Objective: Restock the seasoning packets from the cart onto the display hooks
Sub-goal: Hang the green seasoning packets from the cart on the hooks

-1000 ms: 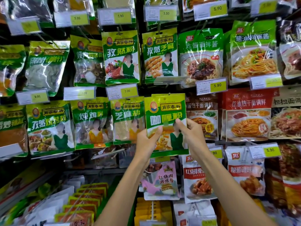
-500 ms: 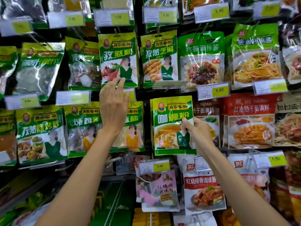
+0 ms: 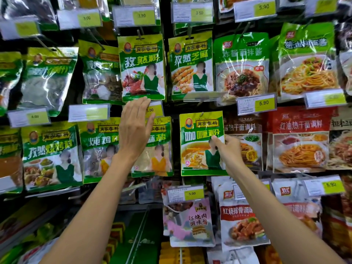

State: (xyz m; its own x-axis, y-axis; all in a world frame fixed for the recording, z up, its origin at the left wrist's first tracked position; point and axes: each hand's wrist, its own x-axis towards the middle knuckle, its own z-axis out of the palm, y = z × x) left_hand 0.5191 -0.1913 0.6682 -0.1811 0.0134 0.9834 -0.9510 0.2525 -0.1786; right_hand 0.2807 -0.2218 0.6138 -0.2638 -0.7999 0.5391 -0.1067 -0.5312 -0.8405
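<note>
Pinching packet [image 3: 198,134] at its 3 o'clock edge with right hand [image 3: 228,147], thumb and fingers curled on the film. Hanging at 3 o'clock from left hand [image 3: 135,130], flat, fingers straight, holding nothing. Probably light, floppy, slick; better taken by the top seam, 12 o'clock.

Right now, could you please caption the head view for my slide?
Right hand pinches the hanging curry packet; left hand open beside it.

Green-yellow seasoning packet [image 3: 202,143] upright on hook
</note>
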